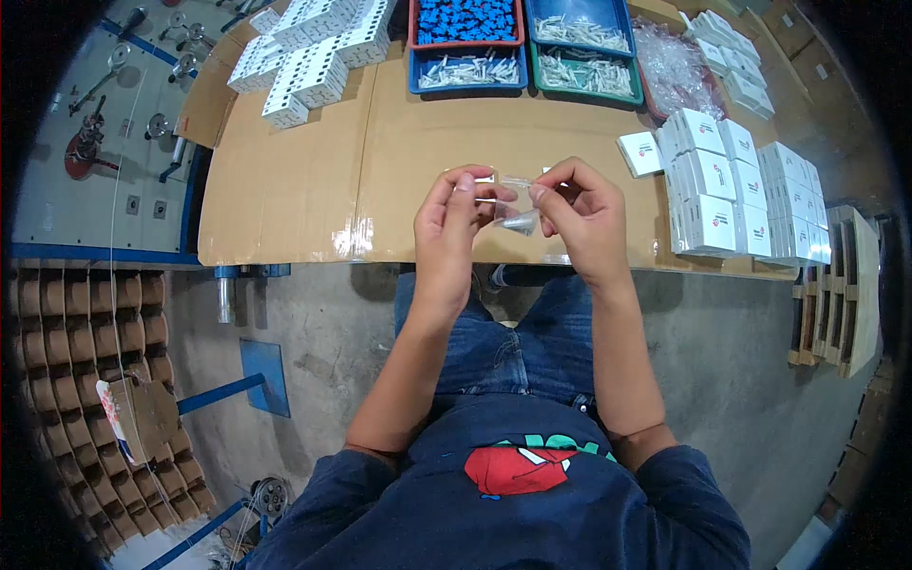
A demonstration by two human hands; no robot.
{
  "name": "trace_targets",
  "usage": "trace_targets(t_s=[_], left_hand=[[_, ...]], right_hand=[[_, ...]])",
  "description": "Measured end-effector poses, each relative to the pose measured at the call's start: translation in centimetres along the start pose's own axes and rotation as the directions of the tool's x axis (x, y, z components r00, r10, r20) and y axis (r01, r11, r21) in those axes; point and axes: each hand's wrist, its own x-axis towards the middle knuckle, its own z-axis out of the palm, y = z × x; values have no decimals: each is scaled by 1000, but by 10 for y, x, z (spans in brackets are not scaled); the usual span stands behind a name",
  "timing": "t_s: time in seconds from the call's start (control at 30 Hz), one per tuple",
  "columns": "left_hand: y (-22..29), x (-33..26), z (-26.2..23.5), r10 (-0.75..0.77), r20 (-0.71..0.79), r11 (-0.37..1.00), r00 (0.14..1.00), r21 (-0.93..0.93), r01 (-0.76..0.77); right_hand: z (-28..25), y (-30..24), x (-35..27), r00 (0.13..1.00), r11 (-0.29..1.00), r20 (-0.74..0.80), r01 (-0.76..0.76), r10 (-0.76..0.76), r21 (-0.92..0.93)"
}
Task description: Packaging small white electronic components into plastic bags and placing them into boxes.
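Navy tee [589,522] w/ red print [513,470], L hand [446,223] & R hand [587,218] pinching thin clr plastic bag [516,222], flat cardboard [294,190]

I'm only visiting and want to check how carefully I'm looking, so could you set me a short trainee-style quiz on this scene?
1. Multiple choice: what colour are the small pieces in the red tray?
a) white
b) blue
c) yellow
2. True or false: the small clear bag is between the left hand and the right hand.
3. Fill in: in the picture, the green tray is to the ____ of the front blue tray.

Key: 1. b; 2. true; 3. right
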Motion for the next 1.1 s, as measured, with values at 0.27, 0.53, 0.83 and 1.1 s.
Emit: trace_targets(t_s=[0.27, 0.53, 0.83, 1.1], left_hand=[[-22, -1, 1, -90, 118, 994, 989, 76, 81], [-44, 0, -13, -170, 93, 985, 981, 41, 167], [-87, -39, -42, -622, 25, 734, 783, -331, 594], [-90, -28, -54, -519, -29, 843, 855, -184, 505]], right_hand=[[-15, 9, 7, 996, 989, -34, -80, 84, 121], [-26, 10, 10, 989, 991, 66, -129, 132, -48], [-51, 70, -4, 833, 884, 303, -410, 463, -226], [-46, 85, 9, 807, 866, 315, -461, 499, -192]])
